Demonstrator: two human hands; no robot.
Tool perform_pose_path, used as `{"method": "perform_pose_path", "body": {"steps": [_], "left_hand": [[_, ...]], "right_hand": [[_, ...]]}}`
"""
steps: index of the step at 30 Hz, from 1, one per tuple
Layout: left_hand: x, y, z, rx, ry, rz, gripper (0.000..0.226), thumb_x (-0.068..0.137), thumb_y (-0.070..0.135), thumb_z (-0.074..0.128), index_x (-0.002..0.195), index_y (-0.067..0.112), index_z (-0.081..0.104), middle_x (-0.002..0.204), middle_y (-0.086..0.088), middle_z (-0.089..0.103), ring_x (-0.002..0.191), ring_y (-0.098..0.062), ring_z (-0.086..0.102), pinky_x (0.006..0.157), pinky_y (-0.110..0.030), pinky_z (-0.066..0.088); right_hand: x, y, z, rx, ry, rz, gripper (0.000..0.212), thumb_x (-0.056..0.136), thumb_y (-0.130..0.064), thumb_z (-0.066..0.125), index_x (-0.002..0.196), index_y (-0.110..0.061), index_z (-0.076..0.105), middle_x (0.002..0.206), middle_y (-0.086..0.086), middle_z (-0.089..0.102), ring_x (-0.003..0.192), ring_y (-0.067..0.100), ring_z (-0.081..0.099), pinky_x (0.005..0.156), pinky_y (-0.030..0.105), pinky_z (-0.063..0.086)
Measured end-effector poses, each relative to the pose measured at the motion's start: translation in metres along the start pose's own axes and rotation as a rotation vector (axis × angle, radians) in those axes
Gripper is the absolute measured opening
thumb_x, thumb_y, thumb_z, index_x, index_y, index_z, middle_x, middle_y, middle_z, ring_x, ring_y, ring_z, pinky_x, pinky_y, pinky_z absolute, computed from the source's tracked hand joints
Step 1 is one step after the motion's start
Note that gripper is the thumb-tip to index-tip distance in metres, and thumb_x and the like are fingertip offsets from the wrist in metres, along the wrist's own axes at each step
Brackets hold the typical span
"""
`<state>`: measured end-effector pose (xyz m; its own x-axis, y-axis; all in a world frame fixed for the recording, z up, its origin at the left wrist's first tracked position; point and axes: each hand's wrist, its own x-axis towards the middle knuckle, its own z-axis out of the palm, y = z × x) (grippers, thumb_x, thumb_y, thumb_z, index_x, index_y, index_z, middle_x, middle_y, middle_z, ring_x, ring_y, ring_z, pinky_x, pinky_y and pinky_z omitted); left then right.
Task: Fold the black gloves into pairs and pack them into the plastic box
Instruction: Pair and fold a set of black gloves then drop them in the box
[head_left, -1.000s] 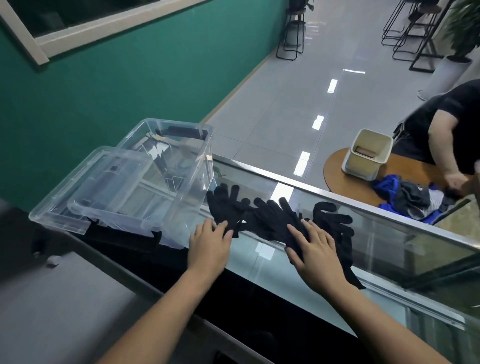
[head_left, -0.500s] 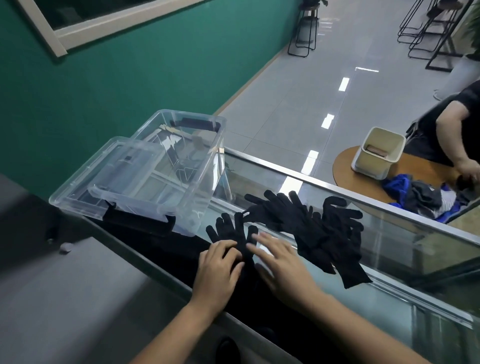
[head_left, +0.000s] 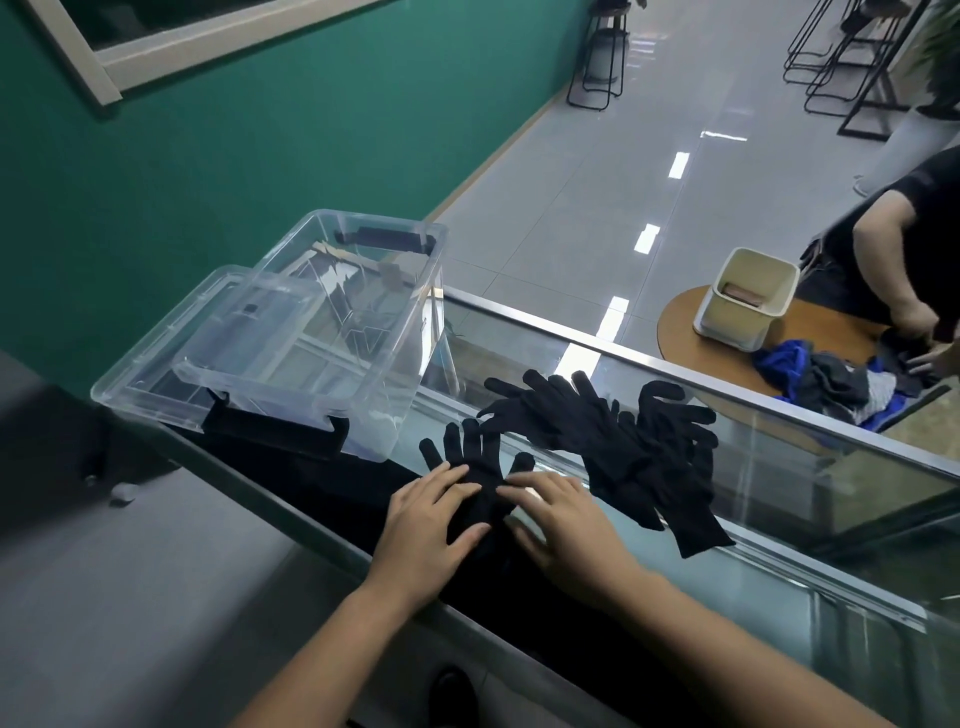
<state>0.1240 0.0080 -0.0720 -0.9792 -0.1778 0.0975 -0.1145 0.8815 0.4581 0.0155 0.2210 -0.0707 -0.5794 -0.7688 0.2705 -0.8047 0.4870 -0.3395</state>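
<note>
One black glove (head_left: 475, 457) lies flat on the glass counter (head_left: 769, 566), fingers pointing away from me. My left hand (head_left: 423, 525) and my right hand (head_left: 561, 519) both press flat on its lower part, fingers spread, one on each side. A heap of several more black gloves (head_left: 628, 441) lies just to the right of it. The clear plastic box (head_left: 332, 322) stands open at the left, with its clear lid (head_left: 171, 358) leaning beside it.
A metal rail (head_left: 727, 384) runs along the counter's far edge. Beyond it another person (head_left: 914, 249) works at a round wooden table (head_left: 810, 338) with a cream bin (head_left: 748, 301) and clothes (head_left: 831, 379). A green wall is at the left.
Both hands pulled one glove out of the heap toward me and now flatten it. The heap lies further right of my hands than before.
</note>
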Motion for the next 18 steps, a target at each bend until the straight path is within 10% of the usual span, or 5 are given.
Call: {"method": "perform_pose_path", "body": {"steps": [5, 18], "left_hand": [[-0.003, 0.002, 0.000, -0.027, -0.005, -0.007, 0.050, 0.099, 0.061, 0.060, 0.144, 0.040, 0.060, 0.163, 0.021, 0.044, 0.158, -0.002, 0.026, 0.126, -0.030, 0.017], [-0.013, 0.009, 0.005, -0.048, 0.012, -0.005, 0.049, 0.094, 0.065, 0.058, 0.137, 0.041, 0.065, 0.156, 0.022, 0.049, 0.154, -0.002, 0.032, 0.122, -0.032, 0.021]], "right_hand": [[0.030, 0.024, -0.023, -0.171, 0.083, 0.156, 0.045, 0.083, -0.017, 0.085, 0.126, -0.016, 0.071, 0.121, 0.003, 0.070, 0.107, 0.031, 0.064, 0.085, 0.041, 0.053], [0.065, 0.050, -0.022, -0.241, 0.083, 0.260, 0.015, 0.099, -0.021, 0.065, 0.084, -0.016, 0.062, 0.080, 0.004, 0.057, 0.073, 0.032, 0.053, 0.075, 0.045, 0.047]]}}
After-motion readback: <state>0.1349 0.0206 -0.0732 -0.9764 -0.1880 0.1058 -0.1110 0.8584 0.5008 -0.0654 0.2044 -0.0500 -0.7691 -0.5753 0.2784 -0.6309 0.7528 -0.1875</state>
